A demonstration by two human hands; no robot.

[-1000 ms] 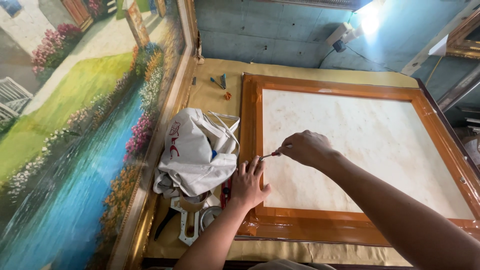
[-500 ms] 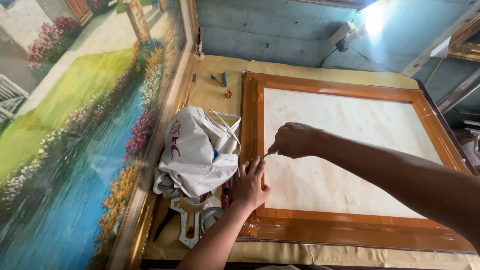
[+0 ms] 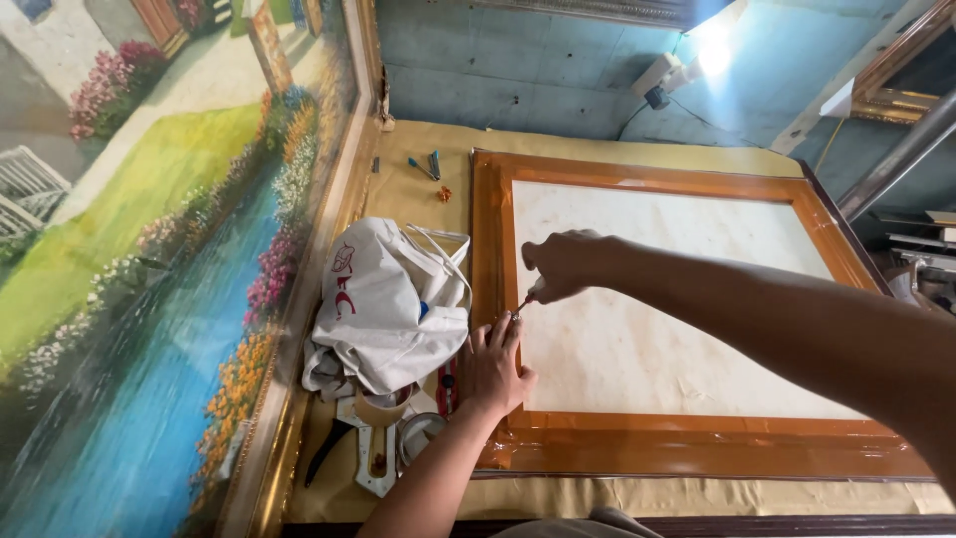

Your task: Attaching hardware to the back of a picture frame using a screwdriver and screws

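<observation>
Frame (image 3: 493,249), rectangular, its border bound in glossy orange-brown tape around a pale, mottled backing sheet, lay flat on the paper-covered worktop (image 3: 418,194). Left hand (image 3: 495,371) pressed flat, fingers spread, on the taped left border. Right hand (image 3: 564,264), just above it, pinched a small thin tool (image 3: 521,308), tip at the border's inner edge. Crumpled white cloth bag (image 3: 383,309) beside the left hand; tape dispenser (image 3: 373,448) below it; landscape painting (image 3: 149,259) beyond.
</observation>
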